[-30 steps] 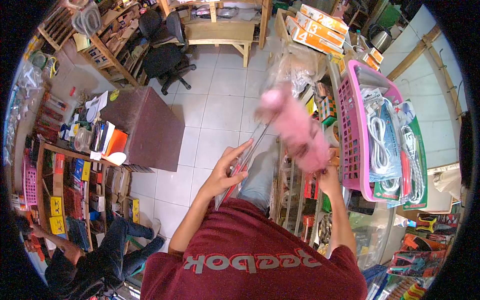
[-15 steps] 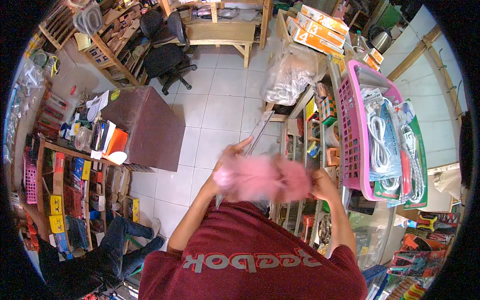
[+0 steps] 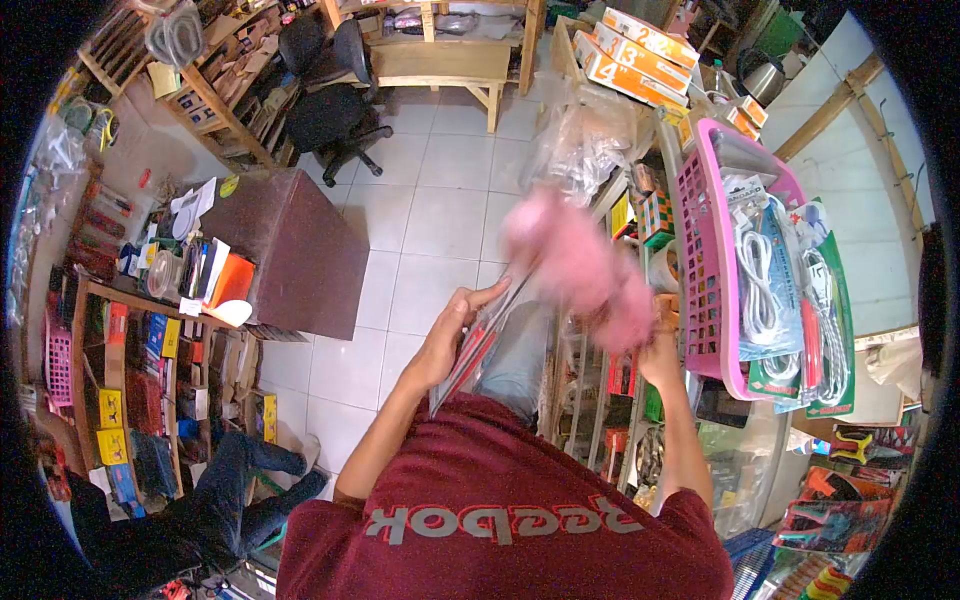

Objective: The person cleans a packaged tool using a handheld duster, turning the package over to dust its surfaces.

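Note:
A blurred pink fluffy duster point(image 3: 580, 262) extends up and left from my right hand point(image 3: 658, 345), whose fingers are wrapped round its near end. Its far end is by the upper tip of a thin flat packet point(image 3: 478, 345), grey at the edges with red on it. My left hand point(image 3: 452, 335) grips that packet from the left side, thumb and fingers on it, and holds it tilted close to the maroon shirt. Whether the duster touches the packet is hidden by the blur.
A pink basket point(image 3: 708, 270) with packaged white cables stands right of my right hand. Below the duster is a shelf of goods point(image 3: 615, 420). A brown cabinet point(image 3: 310, 260) stands left. At lower left a person in dark clothes point(image 3: 215, 500) sits.
The duster swept left and down across the packet, then back up and right. My right hand moved slightly with it. My left hand still holds the packet, now more edge-on.

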Demonstrator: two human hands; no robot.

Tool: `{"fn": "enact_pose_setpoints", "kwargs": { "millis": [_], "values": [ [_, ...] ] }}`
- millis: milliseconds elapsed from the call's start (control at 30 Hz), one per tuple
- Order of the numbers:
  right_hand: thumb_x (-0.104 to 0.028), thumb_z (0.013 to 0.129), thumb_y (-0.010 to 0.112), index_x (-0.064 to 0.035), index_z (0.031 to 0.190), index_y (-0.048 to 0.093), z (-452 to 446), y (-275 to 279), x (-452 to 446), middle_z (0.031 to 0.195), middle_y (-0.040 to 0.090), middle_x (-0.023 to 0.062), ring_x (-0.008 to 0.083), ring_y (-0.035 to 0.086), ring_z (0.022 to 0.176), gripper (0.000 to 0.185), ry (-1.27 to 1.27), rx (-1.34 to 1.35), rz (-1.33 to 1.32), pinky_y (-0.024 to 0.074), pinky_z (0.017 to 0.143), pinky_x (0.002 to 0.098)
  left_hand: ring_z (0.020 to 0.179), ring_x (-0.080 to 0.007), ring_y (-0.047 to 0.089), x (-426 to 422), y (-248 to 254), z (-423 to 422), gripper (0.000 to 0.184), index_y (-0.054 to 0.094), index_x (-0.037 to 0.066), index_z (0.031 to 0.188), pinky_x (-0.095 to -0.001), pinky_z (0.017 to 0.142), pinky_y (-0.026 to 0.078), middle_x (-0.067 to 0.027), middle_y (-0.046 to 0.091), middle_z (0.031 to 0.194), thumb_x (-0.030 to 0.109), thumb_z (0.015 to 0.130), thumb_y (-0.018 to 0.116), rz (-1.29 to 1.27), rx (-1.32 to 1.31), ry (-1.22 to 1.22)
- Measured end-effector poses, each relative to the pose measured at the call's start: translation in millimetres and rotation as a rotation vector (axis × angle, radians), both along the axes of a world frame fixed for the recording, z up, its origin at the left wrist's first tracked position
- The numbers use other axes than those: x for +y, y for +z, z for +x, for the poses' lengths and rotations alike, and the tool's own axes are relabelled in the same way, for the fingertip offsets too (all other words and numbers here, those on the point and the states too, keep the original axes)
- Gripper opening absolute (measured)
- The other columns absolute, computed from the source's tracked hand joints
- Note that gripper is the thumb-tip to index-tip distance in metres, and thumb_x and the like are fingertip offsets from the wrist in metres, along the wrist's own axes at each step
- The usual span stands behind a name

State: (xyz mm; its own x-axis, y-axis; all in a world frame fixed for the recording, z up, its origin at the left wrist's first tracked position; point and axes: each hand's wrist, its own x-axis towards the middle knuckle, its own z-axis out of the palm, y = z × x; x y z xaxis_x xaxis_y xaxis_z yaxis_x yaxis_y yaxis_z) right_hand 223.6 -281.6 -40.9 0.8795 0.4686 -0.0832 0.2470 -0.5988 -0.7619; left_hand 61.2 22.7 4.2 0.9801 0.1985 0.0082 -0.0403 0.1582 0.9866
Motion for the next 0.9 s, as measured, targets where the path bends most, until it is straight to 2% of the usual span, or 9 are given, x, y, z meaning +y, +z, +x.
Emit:
{"fn": "enact_pose_setpoints", "kwargs": {
  "millis": [100, 167, 267, 367, 467, 567, 667, 733, 900],
  "values": [
    [0.002, 0.074, 0.056, -0.0003, 0.090, 0.065, 13, -10, -5, 0.084, 0.067, 0.0113, 0.0243, 0.061, 0.080, 0.018, -0.192, 0.152, 0.251, 0.0480, 0.073, 0.0344, 0.083, -0.0137, 0.042, 6, -12, 0, 0.058, 0.049, 0.005, 0.131, -0.0277, 0.082, 0.037, -0.0079, 0.052, 0.120, 0.044, 0.100, 0.020, 0.037, 0.026, -0.022],
    [0.001, 0.075, 0.058, -0.0014, 0.093, 0.066, 8, -35, -13, 0.088, 0.068, 0.0086, 0.0228, 0.061, 0.081, 0.020, -0.033, 0.008, 0.253, 0.0485, 0.075, 0.0338, 0.086, -0.0130, 0.044, 5, -7, 2, 0.057, 0.047, 0.006, 0.133, -0.0270, 0.083, 0.038, -0.0077, 0.050, 0.125, 0.043, 0.100, 0.020, 0.036, 0.053, -0.015],
    [-0.004, 0.074, 0.060, -0.0029, 0.091, 0.065, -11, -34, 1, 0.087, 0.067, 0.0164, 0.0294, 0.064, 0.081, 0.018, 0.368, 0.140, 0.028, 0.0487, 0.077, 0.0388, 0.090, -0.0131, 0.047, -4, 8, 10, 0.057, 0.046, 0.007, 0.134, -0.0273, 0.084, 0.040, -0.0070, 0.049, 0.127, 0.045, 0.099, 0.022, -0.070, 0.085, 0.051],
    [-0.011, 0.073, 0.061, -0.0033, 0.087, 0.066, -34, 35, 27, 0.085, 0.064, 0.0214, 0.0360, 0.064, 0.080, 0.016, 0.725, 0.073, -0.392, 0.0489, 0.073, 0.0419, 0.095, -0.0138, 0.050, 0, 6, 10, 0.059, 0.047, 0.008, 0.133, -0.0281, 0.085, 0.042, -0.0074, 0.047, 0.127, 0.050, 0.096, 0.028, -0.169, 0.109, 0.081],
    [-0.014, 0.072, 0.062, -0.0026, 0.083, 0.066, -27, 19, 17, 0.080, 0.064, 0.0208, 0.0373, 0.063, 0.076, 0.016, 0.594, 0.064, -0.251, 0.0487, 0.067, 0.0421, 0.095, -0.0139, 0.050, 4, 0, 12, 0.056, 0.046, 0.008, 0.133, -0.0286, 0.085, 0.043, -0.0075, 0.048, 0.125, 0.046, 0.095, 0.032, -0.224, 0.077, 0.119],
    [-0.003, 0.070, 0.058, -0.0005, 0.083, 0.065, -17, -2, 6, 0.081, 0.065, 0.0193, 0.0311, 0.063, 0.075, 0.015, 0.422, 0.110, -0.110, 0.0483, 0.067, 0.0396, 0.095, -0.0133, 0.050, 11, -10, 17, 0.051, 0.040, 0.010, 0.136, -0.0312, 0.087, 0.043, -0.0058, 0.049, 0.114, 0.038, 0.094, 0.036, 0.077, -0.073, 0.216],
    [0.010, 0.069, 0.054, 0.0029, 0.085, 0.065, -24, 1, 12, 0.083, 0.068, 0.0152, 0.0179, 0.063, 0.076, 0.020, 0.496, 0.044, -0.043, 0.0488, 0.070, 0.0343, 0.061, -0.0077, 0.046, 9, -3, 23, 0.048, 0.032, 0.019, 0.139, -0.0228, 0.053, 0.043, 0.0005, 0.047, 0.083, 0.029, 0.092, 0.037, -0.204, -0.001, 0.312],
    [-0.003, 0.071, 0.059, -0.0008, 0.082, 0.065, -24, 5, 12, 0.081, 0.066, 0.0176, 0.0296, 0.063, 0.075, 0.013, 0.553, 0.086, -0.159, 0.0487, 0.067, 0.0387, 0.042, -0.0050, 0.034, 10, 3, 33, 0.046, 0.032, 0.027, 0.138, -0.0179, 0.032, 0.027, 0.0033, 0.042, 0.067, 0.028, 0.093, 0.036, -0.393, 0.179, 0.411],
    [-0.009, 0.071, 0.062, -0.0032, 0.080, 0.066, -20, 7, 9, 0.079, 0.065, 0.0189, 0.0363, 0.063, 0.075, 0.012, 0.478, 0.120, -0.229, 0.0500, 0.069, 0.0422, 0.048, -0.0094, 0.040, 19, 5, 33, 0.052, 0.033, 0.028, 0.137, -0.0221, 0.037, 0.033, -0.0001, 0.045, 0.071, 0.044, 0.090, 0.044, -0.531, 0.193, 0.394]
  ]
}}
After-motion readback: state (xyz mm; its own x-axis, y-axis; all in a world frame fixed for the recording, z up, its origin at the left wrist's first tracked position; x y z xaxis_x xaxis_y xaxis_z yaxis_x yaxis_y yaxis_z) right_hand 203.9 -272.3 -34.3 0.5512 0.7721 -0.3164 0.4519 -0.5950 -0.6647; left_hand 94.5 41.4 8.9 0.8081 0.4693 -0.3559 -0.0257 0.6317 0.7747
